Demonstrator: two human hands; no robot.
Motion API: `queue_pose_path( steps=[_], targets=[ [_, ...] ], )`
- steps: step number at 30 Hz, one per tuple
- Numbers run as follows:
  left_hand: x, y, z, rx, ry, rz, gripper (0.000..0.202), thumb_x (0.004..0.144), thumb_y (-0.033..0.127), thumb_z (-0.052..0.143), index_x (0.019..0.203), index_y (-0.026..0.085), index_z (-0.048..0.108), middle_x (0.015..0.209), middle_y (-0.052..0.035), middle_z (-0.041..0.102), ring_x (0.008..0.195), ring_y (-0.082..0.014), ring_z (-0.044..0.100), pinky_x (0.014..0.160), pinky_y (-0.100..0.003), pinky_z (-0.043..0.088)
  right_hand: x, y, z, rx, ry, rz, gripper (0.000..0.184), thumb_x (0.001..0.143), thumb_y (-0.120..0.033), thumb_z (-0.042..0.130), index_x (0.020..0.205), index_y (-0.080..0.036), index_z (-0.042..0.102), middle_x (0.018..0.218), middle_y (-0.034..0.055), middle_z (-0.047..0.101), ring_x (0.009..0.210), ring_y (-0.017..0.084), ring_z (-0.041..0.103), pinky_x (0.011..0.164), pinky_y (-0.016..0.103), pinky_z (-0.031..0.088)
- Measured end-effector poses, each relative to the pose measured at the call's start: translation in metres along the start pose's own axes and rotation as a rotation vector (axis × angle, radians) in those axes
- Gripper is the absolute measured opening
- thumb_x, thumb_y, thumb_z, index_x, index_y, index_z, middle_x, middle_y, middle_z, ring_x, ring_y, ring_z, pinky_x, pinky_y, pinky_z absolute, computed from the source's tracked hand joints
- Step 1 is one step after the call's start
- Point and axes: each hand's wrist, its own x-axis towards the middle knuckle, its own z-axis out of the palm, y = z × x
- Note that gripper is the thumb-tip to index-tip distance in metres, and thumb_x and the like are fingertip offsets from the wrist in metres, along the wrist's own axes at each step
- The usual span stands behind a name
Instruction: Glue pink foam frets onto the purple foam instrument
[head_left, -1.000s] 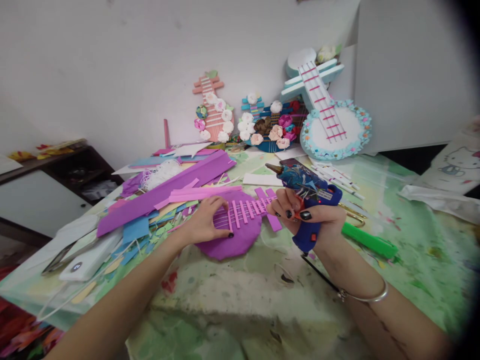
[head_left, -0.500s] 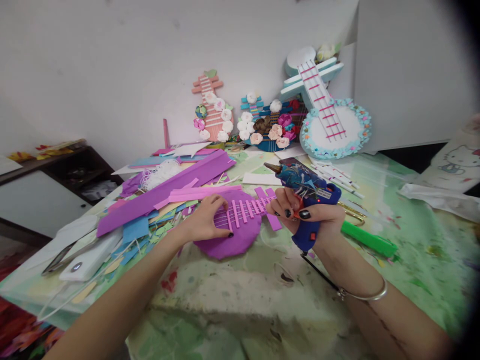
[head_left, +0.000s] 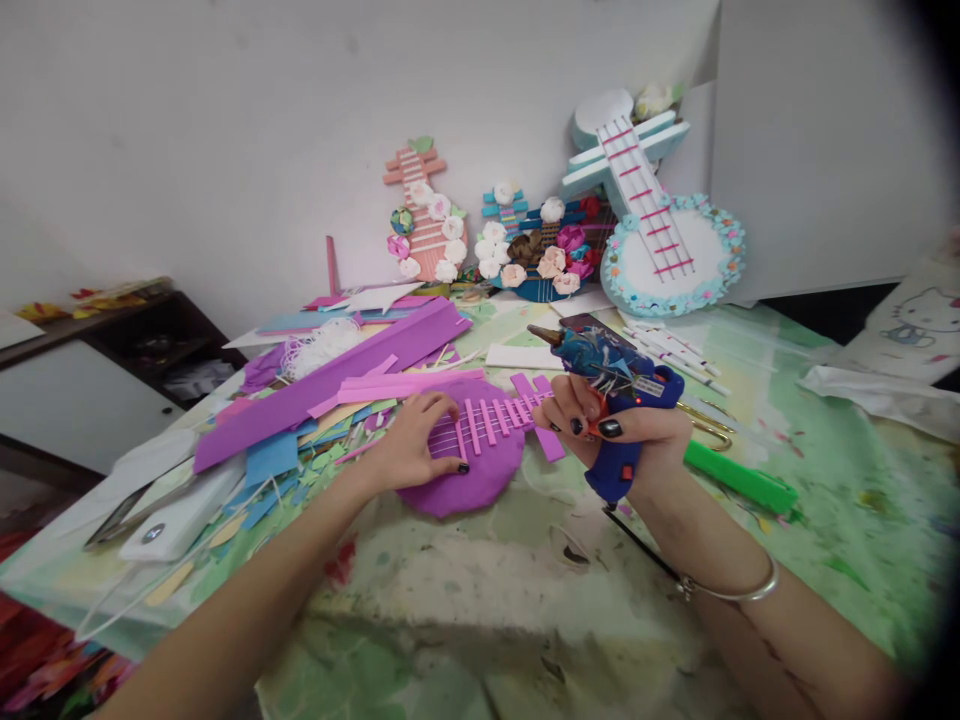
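One purple foam guitar [head_left: 469,455] — pink frets, white strings — lies flat under left hand [head_left: 409,445].

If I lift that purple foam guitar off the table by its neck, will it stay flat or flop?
The purple foam guitar looks like thin sheet foam, so it would probably sag and feel very light. The left hand presses its body flat, hinting it shifts easily. Its pink strips and white strings may peel if bent. The right hand holds the glue gun.
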Motion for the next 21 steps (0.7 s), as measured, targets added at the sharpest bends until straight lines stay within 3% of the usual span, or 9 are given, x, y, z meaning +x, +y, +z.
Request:
queue_pose_path(
  steps=[9, 21],
  targets=[
    [-0.005, -0.001, 0.011, -0.010, 0.098, -0.003, 0.058, 0.070, 0.055, 0.066, 0.110, 0.016, 0.052, 0.124, -0.0139, 0.054, 0.115, -0.0312, 0.046, 0.101, -0.049, 0.035, 0.000, 0.000, 0.000, 0.006, 0.018, 0.001, 0.010, 0.049, -0.021, 0.058, 0.057, -0.020, 0.053, 0.057, 0.0015, 0.042, 0.056, 0.015, 0.035, 0.059, 0.038, 0.039],
    [-0.014, 0.003, 0.010, -0.035, 0.100, -0.013, 0.050, 0.075, 0.046, 0.060, 0.115, 0.017, 0.051, 0.132, -0.0144, 0.050, 0.124, -0.0315, 0.043, 0.107, -0.049, 0.030, 0.000, 0.000, 0.000, -0.002, 0.016, 0.013, 0.013, 0.049, -0.025, 0.060, 0.057, -0.020, 0.051, 0.056, 0.0008, 0.040, 0.055, 0.014, 0.034, 0.060, 0.039, 0.039]
  ],
)
